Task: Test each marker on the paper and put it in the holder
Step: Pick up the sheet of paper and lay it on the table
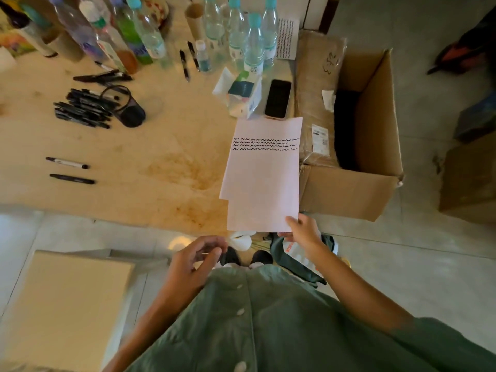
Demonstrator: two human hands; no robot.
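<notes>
Right hand [302,230] pinches paper [264,173] by its near corner; left hand [198,253] loosely curled, empty. Markers [83,108] lie far left on table [161,157], left hand nearer.

floor [429,264]: pale tiles | table [134,157]: light wood, stained | cardboard box [375,157]: open, beside table

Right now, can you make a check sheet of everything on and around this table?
Surface: wooden table, stained.
Job's things: paper with squiggle rows; black holder lying on its side; marker pile beside it; two loose markers.
Clutter: water bottles, phone, tissue pack.
Hands: right hand pinches the paper's near corner; left hand loosely curled, holds nothing.
Cables: nothing seen.
Surroundings: open cardboard box, tiled floor.
</notes>
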